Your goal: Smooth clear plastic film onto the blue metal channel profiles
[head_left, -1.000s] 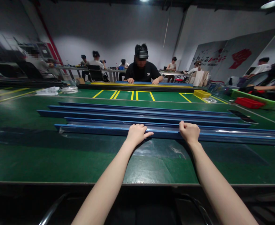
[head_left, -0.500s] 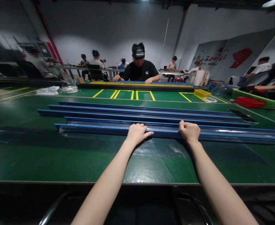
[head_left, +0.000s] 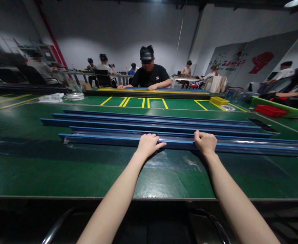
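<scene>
Reaches both bare arms forward over a green table (head_left: 49, 169). Holds the nearest blue rail (head_left: 100, 140) with both hands, well apart from each other along its length.

Lays the left hand (head_left: 149, 144) on top of the rail, with fingers curled over the far edge and thumb stretched out along the near face toward the right, closed on the rail rather than spread flat. Clenches the right hand (head_left: 205, 142) into a fist on the same rail further to the right, knuckles up, fingers pressed together around the near edge.

Finds that rail lying flat across the table from left to right, closest to the near edge. Shows its left end well left of the left hand, runs out of view on the right, and looks glossy, with a bit of clear film at the left end.

Just behind it: more blue rails (head_left: 151, 122), side by side and roughly parallel, staggered at their left ends. Beyond those: yellow lines (head_left: 143, 101) painted on the table top.

Across the table, a person in a black shirt (head_left: 151, 73), both hands down on another long blue and yellow strip. Off to the right, a yellow tray (head_left: 218, 101) and a red tray (head_left: 271, 111). Off to the left, a white bundle (head_left: 52, 98) — too blurred to tell more.
</scene>
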Action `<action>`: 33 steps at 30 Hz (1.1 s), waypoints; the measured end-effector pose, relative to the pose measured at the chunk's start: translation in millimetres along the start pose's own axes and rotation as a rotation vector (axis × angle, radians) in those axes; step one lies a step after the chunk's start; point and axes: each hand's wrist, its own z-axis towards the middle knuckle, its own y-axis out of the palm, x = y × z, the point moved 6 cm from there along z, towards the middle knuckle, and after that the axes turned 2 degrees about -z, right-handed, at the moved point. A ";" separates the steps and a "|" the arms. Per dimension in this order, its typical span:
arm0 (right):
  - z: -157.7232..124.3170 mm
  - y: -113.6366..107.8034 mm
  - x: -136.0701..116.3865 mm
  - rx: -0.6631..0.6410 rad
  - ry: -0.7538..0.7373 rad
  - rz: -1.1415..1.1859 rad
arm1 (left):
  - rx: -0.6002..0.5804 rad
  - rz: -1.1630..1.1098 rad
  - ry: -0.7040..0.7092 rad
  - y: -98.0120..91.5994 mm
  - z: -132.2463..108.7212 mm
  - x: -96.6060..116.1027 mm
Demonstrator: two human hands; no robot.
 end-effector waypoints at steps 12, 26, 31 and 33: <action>-0.1 -0.3 -0.9 0.013 -0.016 0.001 | -0.006 -0.007 0.004 -0.7 -0.3 -0.1; -0.6 -2.1 -2.6 0.022 -0.019 0.003 | 0.006 -0.013 0.009 0.4 -0.6 -0.9; -0.5 -1.8 -2.4 0.024 -0.017 0.011 | -0.004 -0.038 -0.002 1.1 -0.2 -1.1; -0.4 -1.7 -2.4 0.023 -0.016 0.010 | -0.005 -0.042 -0.001 0.8 -0.3 -1.3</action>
